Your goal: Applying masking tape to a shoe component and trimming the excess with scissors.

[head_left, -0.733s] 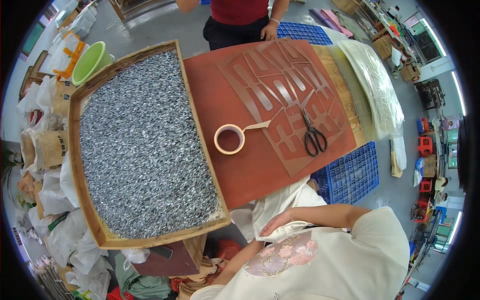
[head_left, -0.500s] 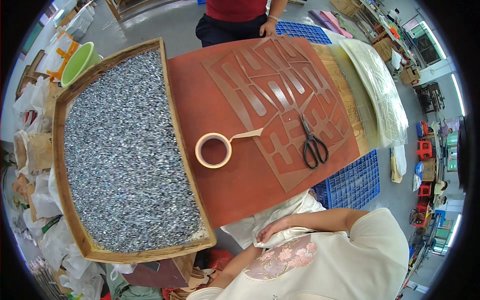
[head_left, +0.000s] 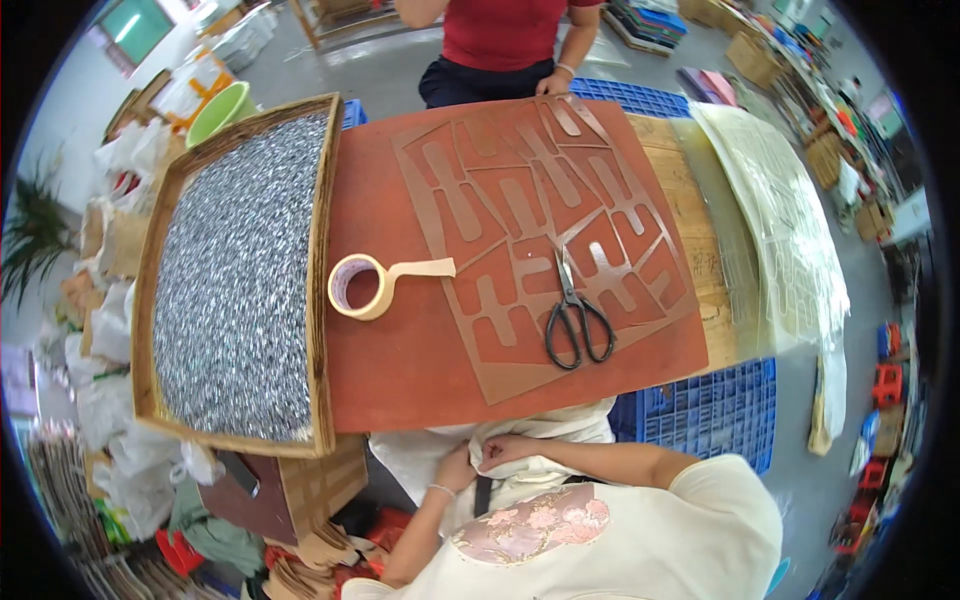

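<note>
Both hands are low in front of my body, below the board's near edge. My left hand is closed against a bunched cream cloth, its fingers partly hidden. Beside it, my right hand has its fingers curled on the same cloth. On the reddish-brown board lies a thin brown cut-out template with several slots. Black-handled scissors rest on the template, blades pointing away. A masking tape roll sits left of it, with a loose strip reaching the template's edge.
A wooden tray of glittering grey flakes borders the board's left side. Clear plastic sheets lie to the right. Blue plastic crates stand underneath. Across the board is a person in a red shirt, one hand at its far edge.
My view has shifted, so the board and tray appear squarer. My hands have come together at the cloth. The person opposite has raised one hand.
</note>
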Demonstrator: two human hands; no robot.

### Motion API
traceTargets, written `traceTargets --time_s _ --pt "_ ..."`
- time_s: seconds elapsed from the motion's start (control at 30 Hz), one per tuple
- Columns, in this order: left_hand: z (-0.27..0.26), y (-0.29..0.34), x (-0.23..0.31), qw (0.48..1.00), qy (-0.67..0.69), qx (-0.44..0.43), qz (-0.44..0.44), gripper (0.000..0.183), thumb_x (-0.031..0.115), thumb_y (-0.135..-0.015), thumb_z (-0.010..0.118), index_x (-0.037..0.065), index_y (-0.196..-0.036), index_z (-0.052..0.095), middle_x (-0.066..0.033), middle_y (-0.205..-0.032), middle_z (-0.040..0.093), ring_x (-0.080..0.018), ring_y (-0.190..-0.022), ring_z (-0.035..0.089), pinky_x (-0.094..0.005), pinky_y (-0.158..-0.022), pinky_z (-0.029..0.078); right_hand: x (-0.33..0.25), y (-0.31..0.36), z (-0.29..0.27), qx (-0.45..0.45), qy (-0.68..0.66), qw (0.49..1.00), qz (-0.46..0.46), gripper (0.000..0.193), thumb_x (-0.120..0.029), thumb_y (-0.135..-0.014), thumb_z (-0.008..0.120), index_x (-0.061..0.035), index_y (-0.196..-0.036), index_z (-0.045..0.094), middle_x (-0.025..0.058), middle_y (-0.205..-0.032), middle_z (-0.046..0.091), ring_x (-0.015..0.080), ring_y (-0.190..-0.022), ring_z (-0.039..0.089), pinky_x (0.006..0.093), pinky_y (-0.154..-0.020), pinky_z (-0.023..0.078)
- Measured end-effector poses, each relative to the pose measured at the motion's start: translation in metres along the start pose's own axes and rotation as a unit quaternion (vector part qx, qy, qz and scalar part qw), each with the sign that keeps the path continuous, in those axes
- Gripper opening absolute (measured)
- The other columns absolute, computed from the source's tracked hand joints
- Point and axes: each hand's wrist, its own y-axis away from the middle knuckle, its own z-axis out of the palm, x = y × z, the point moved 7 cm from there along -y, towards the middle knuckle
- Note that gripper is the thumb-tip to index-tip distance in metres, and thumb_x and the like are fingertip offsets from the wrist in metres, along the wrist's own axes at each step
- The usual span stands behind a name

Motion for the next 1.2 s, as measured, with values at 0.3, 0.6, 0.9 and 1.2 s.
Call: traceTargets --time_s 0.3,0.6,0.9,1.2 --pt "-0.158 0.026 0.204 0.994 -0.081 0.057 0.043 0.031 0.028 -0.098 0.062 -0.001 -0.098 0.073 -0.0135 -0.086 0.075 -0.0232 -0.071 0.072 -0.0338 -0.07 0.056 -0.179 0.155 -0.063 0.304 0.225 0.877 -0.295 0.019 -0.022 -0.087 0.068 -0.006 -0.097 0.065 0.0129 -0.09 0.065 0.0349 -0.089 0.064 0.0456 -0.077 0.052" --pt "-0.175 -0.008 0.297 0.871 -0.296 0.349 0.181 0.022 0.019 -0.088 0.069 0.006 -0.105 0.062 -0.0127 -0.104 0.062 -0.0309 -0.102 0.059 -0.0423 -0.086 0.048 -0.161 0.237 -0.191 0.659 0.263 0.704 -0.04 0.044 -0.023 -0.079 0.079 -0.0069 -0.111 0.053 0.0141 -0.103 0.055 0.032 -0.094 0.06 0.0449 -0.077 0.051" --pt "-0.223 -0.036 0.304 0.805 -0.306 0.438 0.259 0.039 0.013 -0.085 0.072 0.002 -0.119 0.059 -0.0173 -0.125 0.057 -0.0383 -0.121 0.053 -0.0472 -0.103 0.042 -0.15 0.268 -0.239 0.62 0.126 0.771 -0.073 0.045 -0.026 -0.074 0.073 -0.0088 -0.111 0.056 0.0165 -0.091 0.068 0.0345 -0.082 0.069 0.0472 -0.073 0.054" --pt "-0.281 0.11 0.413 0.721 -0.192 0.543 0.385 0.026 0.002 -0.088 0.065 0.001 -0.114 0.062 -0.0162 -0.122 0.063 -0.0341 -0.12 0.057 -0.0434 -0.105 0.042 -0.091 0.41 -0.304 0.813 0.204 0.539 0.082 0.024 -0.016 -0.081 0.068 -0.0063 -0.101 0.058 0.0157 -0.094 0.064 0.0367 -0.083 0.066 0.0469 -0.072 0.052"
